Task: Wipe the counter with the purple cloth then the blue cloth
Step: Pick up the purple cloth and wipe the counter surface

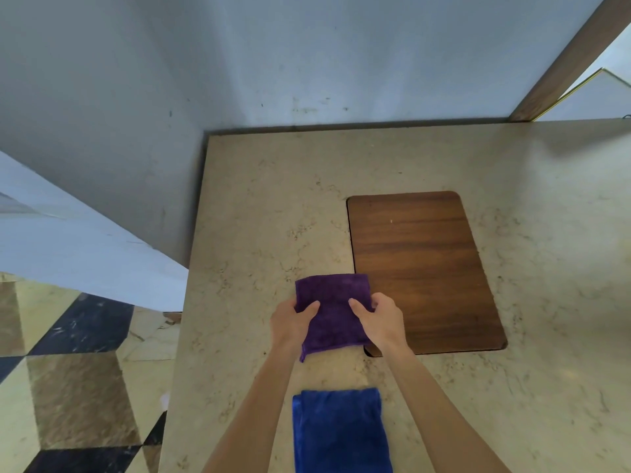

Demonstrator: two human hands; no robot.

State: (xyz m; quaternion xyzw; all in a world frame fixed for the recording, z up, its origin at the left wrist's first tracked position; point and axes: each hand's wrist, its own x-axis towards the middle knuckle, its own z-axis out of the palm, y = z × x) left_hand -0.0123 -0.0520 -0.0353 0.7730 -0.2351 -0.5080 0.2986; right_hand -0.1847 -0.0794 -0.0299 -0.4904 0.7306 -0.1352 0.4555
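Note:
A folded purple cloth [333, 308] lies on the beige stone counter [273, 206], its right edge over the corner of a wooden board. My left hand [292, 324] grips its left edge with the thumb on top. My right hand [380, 322] grips its right edge the same way. A folded blue cloth [341, 431] lies flat on the counter nearer to me, between my forearms, touched by neither hand.
A dark wooden board [423, 268] lies flat on the counter right of the purple cloth. The counter's left edge [191, 302] drops to a checkered floor [78, 387]. A grey wall [307, 63] closes the far side.

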